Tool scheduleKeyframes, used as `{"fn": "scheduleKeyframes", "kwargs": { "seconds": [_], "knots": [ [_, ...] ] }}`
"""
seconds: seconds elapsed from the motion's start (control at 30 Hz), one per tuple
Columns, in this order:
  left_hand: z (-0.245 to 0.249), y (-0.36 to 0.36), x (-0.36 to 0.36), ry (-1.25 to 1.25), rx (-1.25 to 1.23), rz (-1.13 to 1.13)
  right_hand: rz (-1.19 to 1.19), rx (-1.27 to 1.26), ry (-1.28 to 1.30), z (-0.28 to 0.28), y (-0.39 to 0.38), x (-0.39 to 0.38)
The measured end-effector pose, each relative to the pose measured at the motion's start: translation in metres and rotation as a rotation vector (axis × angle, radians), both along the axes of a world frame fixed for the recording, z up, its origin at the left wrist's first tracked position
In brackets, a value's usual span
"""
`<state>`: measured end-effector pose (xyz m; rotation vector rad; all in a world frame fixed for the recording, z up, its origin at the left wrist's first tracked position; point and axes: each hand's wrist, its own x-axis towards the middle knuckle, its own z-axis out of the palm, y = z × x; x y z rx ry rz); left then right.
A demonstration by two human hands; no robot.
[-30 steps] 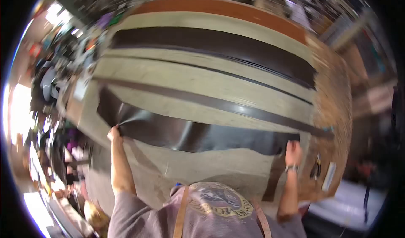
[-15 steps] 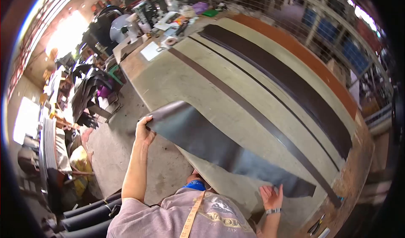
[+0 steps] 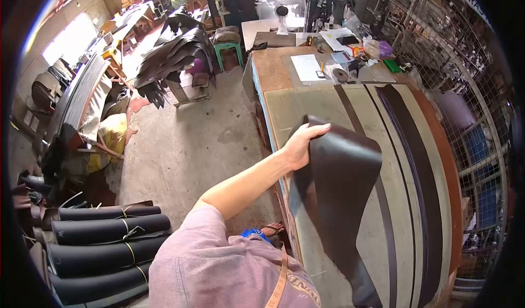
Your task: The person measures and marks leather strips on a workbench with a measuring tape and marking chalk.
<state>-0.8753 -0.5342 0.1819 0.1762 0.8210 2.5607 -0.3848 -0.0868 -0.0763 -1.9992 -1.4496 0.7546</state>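
Observation:
My left hand grips one end of a wide dark leather piece, thumb on top, and holds that end up over the long table. The leather folds over at the hand and hangs down toward the bottom of the view, its far end cut off by the frame. To its right on the tabletop lie a narrow brown strip, a thin dark strip, a wide dark strip stack and an orange-brown piece. My right hand is out of view.
Tied black rolls lie at the lower left. A draped pile of dark leather stands beside a green stool. White paper, a tape roll and small items are at the table's far end. Wire mesh runs along the right.
The view has turned left. My left hand has brought its end of the leather over the table, and the piece is now folded over. My right hand has left the view.

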Motion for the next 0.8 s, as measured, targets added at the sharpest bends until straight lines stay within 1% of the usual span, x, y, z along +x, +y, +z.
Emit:
{"fn": "scheduleKeyframes", "kwargs": {
  "seconds": [0.03,0.1,0.13,0.17,0.23,0.27,0.3,0.33,0.37,0.4,0.43,0.47,0.5,0.53,0.57,0.63,0.7,0.73,0.77,0.8],
  "knots": [
    [0.012,0.0,-0.01,0.04,-0.066,0.051,-0.002,0.043,-0.171,-0.006,0.003,-0.001],
    [0.01,-0.001,-0.033,0.227,-0.151,0.132,-0.023,0.123,-0.455,-0.017,0.009,0.003],
    [0.01,-0.001,-0.039,0.307,-0.244,0.228,-0.03,0.16,-0.562,-0.023,0.015,0.007],
    [-0.008,-0.006,-0.053,0.258,-0.323,0.276,-0.037,0.199,-0.649,-0.029,0.021,0.01],
    [-0.072,-0.011,-0.089,0.163,-0.484,0.323,-0.048,0.264,-0.804,-0.041,0.035,0.022],
    [-0.087,-0.015,-0.094,-0.011,-0.463,0.301,-0.042,0.28,-0.866,-0.046,0.046,0.034],
    [-0.093,-0.022,-0.097,-0.184,-0.446,0.258,-0.036,0.254,-0.912,-0.037,0.047,0.034],
    [-0.098,-0.026,-0.099,-0.383,-0.635,0.266,-0.049,0.128,-0.669,-0.031,0.045,0.038],
    [-0.167,-0.04,-0.125,-0.415,-0.662,0.221,-0.057,0.12,-0.745,-0.053,0.063,0.059],
    [-0.178,-0.043,-0.125,-0.407,-0.687,0.208,-0.129,0.036,-0.581,-0.033,0.056,0.047],
    [-0.2,-0.048,-0.132,-0.488,-0.711,0.195,-0.082,-0.046,-0.444,-0.01,0.053,0.044],
    [-0.238,-0.059,-0.148,-0.483,-0.829,0.213,-0.05,-0.136,-0.376,-0.021,0.071,0.062],
    [-0.217,-0.053,-0.141,-0.52,-0.77,0.195,-0.105,-0.129,-0.252,-0.02,0.069,0.062],
    [-0.241,-0.064,-0.152,-0.501,-0.739,0.139,-0.138,-0.221,-0.318,-0.011,0.072,0.062],
    [-0.227,-0.06,-0.15,-0.51,-0.797,0.131,-0.172,-0.216,-0.297,-0.01,0.074,0.065],
    [-0.19,-0.048,-0.143,-0.515,-0.712,0.088,-0.231,-0.256,-0.372,0.016,0.062,0.039],
    [-0.194,-0.055,-0.154,-0.427,-0.609,0.054,-0.296,-0.141,0.174,-0.039,0.093,0.066],
    [-0.192,-0.058,-0.158,-0.363,-0.686,0.097,-0.171,-0.18,0.377,-0.056,0.103,0.077],
    [-0.17,-0.052,-0.156,-0.373,-0.76,0.166,-0.07,-0.21,0.567,-0.063,0.108,0.085],
    [-0.191,-0.068,-0.176,-0.328,-0.735,0.149,-0.024,-0.141,0.68,-0.038,0.095,0.082]
  ]
}}
